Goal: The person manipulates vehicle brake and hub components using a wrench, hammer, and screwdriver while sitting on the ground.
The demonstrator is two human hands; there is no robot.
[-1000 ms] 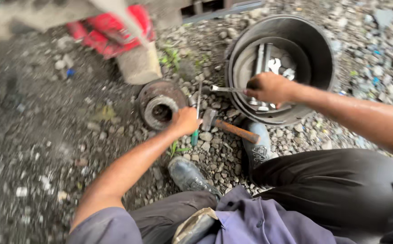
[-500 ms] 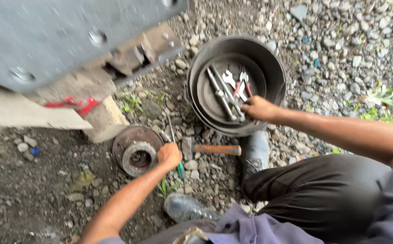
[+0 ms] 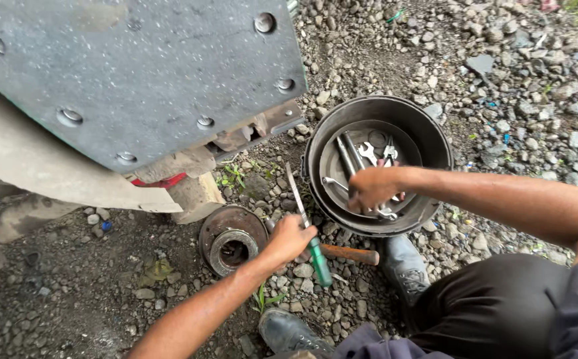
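My left hand [image 3: 290, 240] grips a green-handled screwdriver [image 3: 316, 258] whose long blade points up toward the bucket. Beneath it on the gravel lies a hammer with a wooden handle [image 3: 352, 254]. My right hand [image 3: 370, 188] reaches into a round black bucket [image 3: 435, 149] holding several spanners [image 3: 362, 154]; its fingers are among the tools and what they grasp is hidden. A rusty round hub part [image 3: 232, 240] sits just left of my left hand.
A large grey riveted metal panel [image 3: 136, 73] of a vehicle hangs overhead at upper left, with a concrete block [image 3: 196, 196] below it. Loose gravel covers the ground. My black boots [image 3: 405, 266] and bent knee are at lower right.
The view has shifted up toward the vehicle panel. My left hand has lifted the green-handled screwdriver off the gravel. My right hand has moved deeper into the bucket.
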